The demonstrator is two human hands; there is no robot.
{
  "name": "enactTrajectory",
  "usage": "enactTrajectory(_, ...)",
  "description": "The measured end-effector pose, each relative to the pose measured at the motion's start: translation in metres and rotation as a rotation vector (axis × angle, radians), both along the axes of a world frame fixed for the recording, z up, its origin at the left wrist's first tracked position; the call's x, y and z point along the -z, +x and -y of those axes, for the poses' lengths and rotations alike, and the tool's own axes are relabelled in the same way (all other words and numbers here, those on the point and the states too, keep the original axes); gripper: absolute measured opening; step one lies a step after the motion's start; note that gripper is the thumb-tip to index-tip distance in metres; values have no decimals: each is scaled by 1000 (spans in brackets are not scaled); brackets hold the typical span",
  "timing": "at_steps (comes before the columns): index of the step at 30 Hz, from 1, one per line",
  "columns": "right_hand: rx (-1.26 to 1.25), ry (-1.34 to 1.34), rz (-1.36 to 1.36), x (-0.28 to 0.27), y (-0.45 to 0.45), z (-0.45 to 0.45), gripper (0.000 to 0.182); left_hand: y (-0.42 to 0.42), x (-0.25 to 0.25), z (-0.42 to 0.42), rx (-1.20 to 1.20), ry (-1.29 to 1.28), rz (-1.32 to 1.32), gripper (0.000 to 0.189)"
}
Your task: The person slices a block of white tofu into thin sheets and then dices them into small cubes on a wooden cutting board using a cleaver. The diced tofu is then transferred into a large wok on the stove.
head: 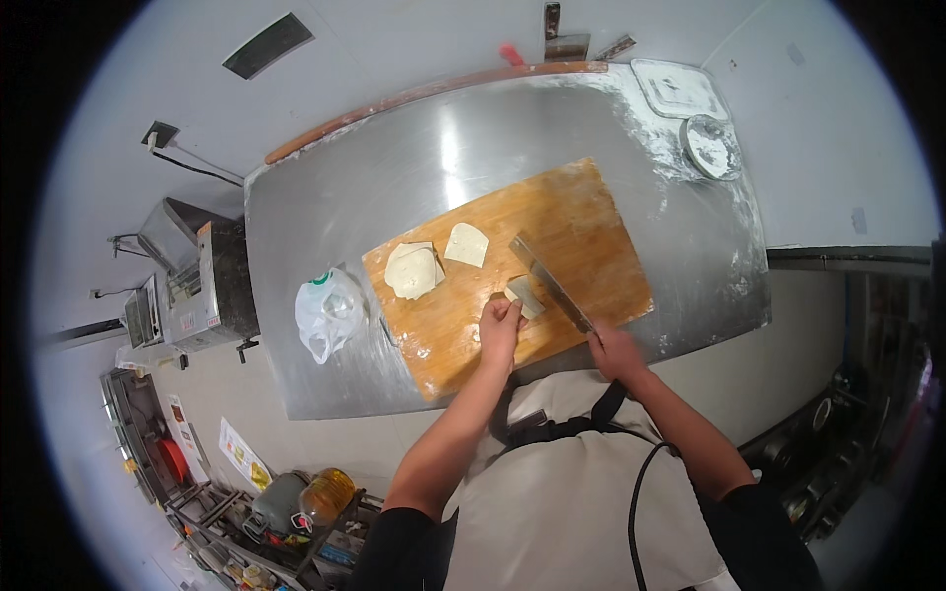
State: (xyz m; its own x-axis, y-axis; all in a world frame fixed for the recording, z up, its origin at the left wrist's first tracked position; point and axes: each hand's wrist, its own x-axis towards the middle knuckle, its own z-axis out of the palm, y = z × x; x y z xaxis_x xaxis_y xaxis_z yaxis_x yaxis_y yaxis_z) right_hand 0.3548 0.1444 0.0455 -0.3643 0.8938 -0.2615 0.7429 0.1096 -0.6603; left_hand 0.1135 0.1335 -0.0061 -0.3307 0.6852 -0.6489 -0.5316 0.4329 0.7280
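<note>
A wooden cutting board (569,221) lies at a slant before me on the steel table. My right hand (618,350) grips the handle of a long broad-bladed knife (550,281), whose blade slants over the board to the upper left. With bent fingers, my left hand (502,325) holds the near left edge of a pale flat piece of what looks like dough (523,297), left of the blade. Another flat sheet (466,245), rounded along its far side, lies farther up the board. At the board's left end is a small stack of similar pale sheets (412,271).
A knotted white plastic bag (330,314) sits on the steel table (384,170) left of the board. Flour dusts the far right corner, around a white tray (676,89) and a round container (711,148). A long wooden rolling pin (443,96) lies along the back edge. A metal machine (211,284) stands at left.
</note>
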Motion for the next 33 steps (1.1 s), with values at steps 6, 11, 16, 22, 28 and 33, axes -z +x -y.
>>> enactTrajectory(6,-49,-58,33,0,-13,-7,28,-2,2,-4,120,14,40,18)
enactTrajectory(11,-47,-63,7,-6,-17,-10,29,7,-9,-13,121,44,79,25)
enactTrajectory(16,-99,-23,0,-11,-19,-10,31,10,4,-11,141,99,89,27)
enactTrajectory(22,-113,-55,-29,-14,-17,-15,27,10,13,-5,217,249,-444,41)
enactTrajectory(28,-82,-42,-5,-9,-18,-11,30,-5,-27,-9,506,365,-891,47)
enactTrajectory(33,17,-70,-65,-17,-19,-11,29,-8,-19,-5,374,366,-839,40)
